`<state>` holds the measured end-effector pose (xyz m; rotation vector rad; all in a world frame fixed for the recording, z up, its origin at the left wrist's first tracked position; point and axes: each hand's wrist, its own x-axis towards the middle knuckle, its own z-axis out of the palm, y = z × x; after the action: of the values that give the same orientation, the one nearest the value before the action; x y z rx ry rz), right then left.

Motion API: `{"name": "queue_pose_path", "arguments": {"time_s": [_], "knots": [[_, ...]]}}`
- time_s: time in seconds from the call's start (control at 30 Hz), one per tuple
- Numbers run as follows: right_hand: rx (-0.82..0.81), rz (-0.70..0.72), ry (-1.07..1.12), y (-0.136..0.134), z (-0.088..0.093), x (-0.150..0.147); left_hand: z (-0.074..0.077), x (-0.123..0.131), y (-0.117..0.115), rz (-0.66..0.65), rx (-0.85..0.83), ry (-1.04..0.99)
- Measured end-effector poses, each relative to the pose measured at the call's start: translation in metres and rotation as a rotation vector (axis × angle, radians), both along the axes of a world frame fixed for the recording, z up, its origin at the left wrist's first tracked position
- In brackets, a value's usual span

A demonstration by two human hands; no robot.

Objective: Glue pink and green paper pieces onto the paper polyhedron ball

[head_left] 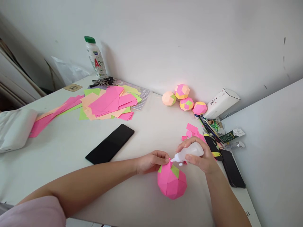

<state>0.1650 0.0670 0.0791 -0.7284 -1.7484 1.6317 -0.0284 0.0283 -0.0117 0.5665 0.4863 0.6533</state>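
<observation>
A faceted paper ball [172,184], mostly pink with green patches, rests on the white table near its front. My left hand [153,161] pinches a small pink paper flap standing up from the ball's top. In my right hand [201,157] is a white squeeze glue bottle [190,151], tilted with its narrow nozzle pointing left at that flap. The nozzle tip is at or very near the paper; whether it touches, I cannot tell. Small pink paper pieces [192,128] lie behind the bottle.
A black phone [110,143] lies left of centre, before a pile of coloured paper [109,102]. Several small paper balls [182,91] sit by the wall. A white box [222,102], scissors [213,146] and a dark phone [233,168] line the right side. A bottle [96,58] stands behind keys [104,82].
</observation>
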Motion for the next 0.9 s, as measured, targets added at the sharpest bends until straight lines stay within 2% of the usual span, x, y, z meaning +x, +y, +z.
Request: {"name": "queue_pose_path", "arguments": {"time_s": [0.17,0.37,0.57,0.73,0.9], "knots": [[0.020,0.002,-0.007,-0.0011,0.0008,-0.0008,0.0012,0.0005,-0.0007,0.008,0.001,0.007],[0.041,0.098,0.033,-0.0020,0.0013,0.0007,0.0030,0.0008,-0.0017,0.008,0.009,0.022],[0.116,0.046,-0.027,-0.0031,0.0047,-0.0008,0.0034,0.0014,-0.0031,0.014,0.005,0.039],[0.110,0.123,-0.009,-0.0044,0.0055,-0.0006,0.0030,0.0012,-0.0042,0.007,0.010,0.051],[0.059,0.079,0.023,-0.0019,0.0037,0.0014,0.0019,0.0011,-0.0044,0.006,0.023,0.050]]}}
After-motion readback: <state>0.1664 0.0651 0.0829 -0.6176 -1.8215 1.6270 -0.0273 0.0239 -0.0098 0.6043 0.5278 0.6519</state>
